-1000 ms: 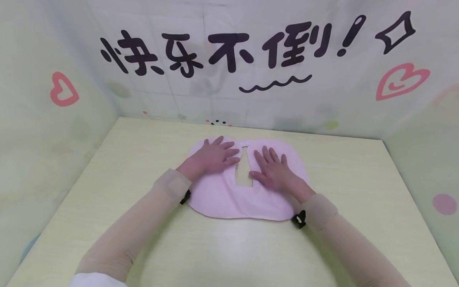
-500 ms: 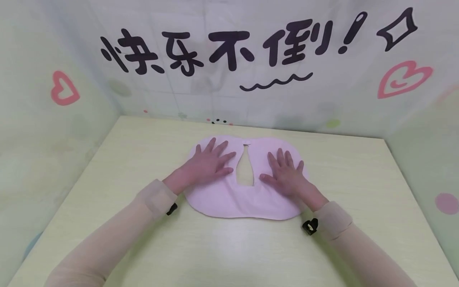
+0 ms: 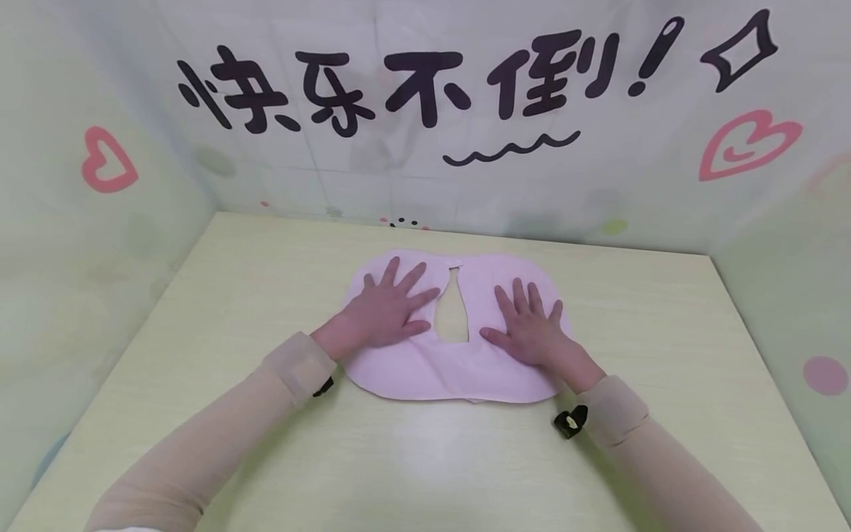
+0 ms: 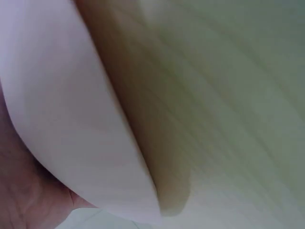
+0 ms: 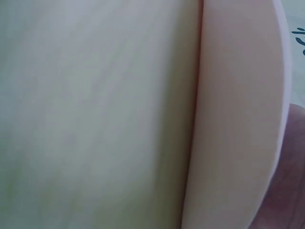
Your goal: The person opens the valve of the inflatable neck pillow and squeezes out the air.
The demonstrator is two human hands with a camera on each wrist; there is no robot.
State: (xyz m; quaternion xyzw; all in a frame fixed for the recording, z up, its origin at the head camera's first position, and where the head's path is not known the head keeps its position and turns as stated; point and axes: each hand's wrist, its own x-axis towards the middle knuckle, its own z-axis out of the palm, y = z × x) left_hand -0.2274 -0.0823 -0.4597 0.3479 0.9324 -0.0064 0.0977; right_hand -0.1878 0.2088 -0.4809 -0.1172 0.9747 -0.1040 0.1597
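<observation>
A flat pink cushion point(image 3: 459, 377) with rounded lobes lies on the table, a narrow bottle-shaped opening through its middle. My left hand point(image 3: 385, 310) rests on its left half, fingers spread and straight. On the right half, my right hand point(image 3: 532, 329) lies with straight, spread fingers. The opening sits between the two hands. Close up in the left wrist view, the pale side of the cushion point(image 4: 71, 105) stands beside part of the hand point(image 4: 24, 186). The right wrist view shows the cushion's thick side point(image 5: 238, 105) and a bit of the hand point(image 5: 290, 176).
Beneath everything is a pale wood-grain table point(image 3: 399, 473). A white printed wall covering point(image 3: 399, 177) with dark lettering rises behind its back edge, and similar panels stand at left and right. A black wrist strap point(image 3: 570, 423) hangs beside the right sleeve.
Over the last second the hands have moved apart: the left shifted left, the right shifted right, away from the opening. In the last half second they barely moved. The cushion stays nearly in place.
</observation>
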